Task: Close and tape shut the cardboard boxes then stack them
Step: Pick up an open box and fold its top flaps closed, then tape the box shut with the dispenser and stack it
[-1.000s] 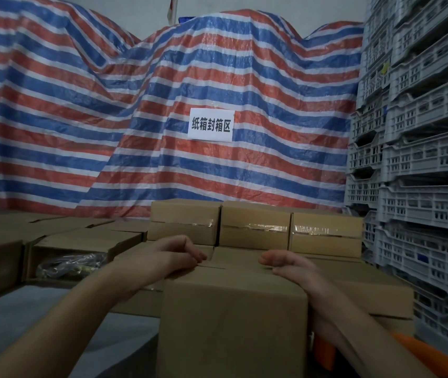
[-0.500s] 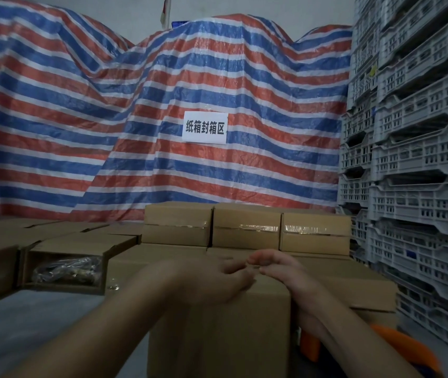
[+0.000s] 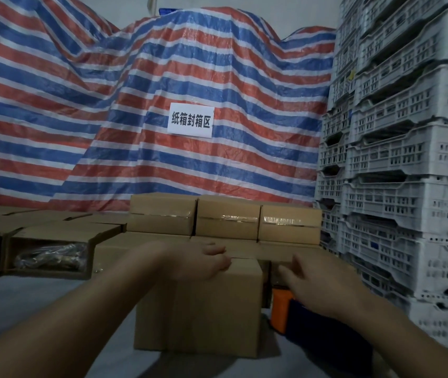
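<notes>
A brown cardboard box with its flaps down stands on the grey surface right in front of me. My left hand rests on its top, fingers lying over the flaps. My right hand hovers off the box to the right, fingers spread and holding nothing, above an orange and blue tape dispenser. Behind stand three taped boxes in a row on a lower layer of boxes.
An open box with bagged metal parts lies at the left among other boxes. Stacked grey plastic crates wall off the right side. A striped tarp with a white paper sign hangs behind.
My right hand has left the box top and moved right, over the tape dispenser. The left hand slid to the middle of the box top. The view shifted right.
</notes>
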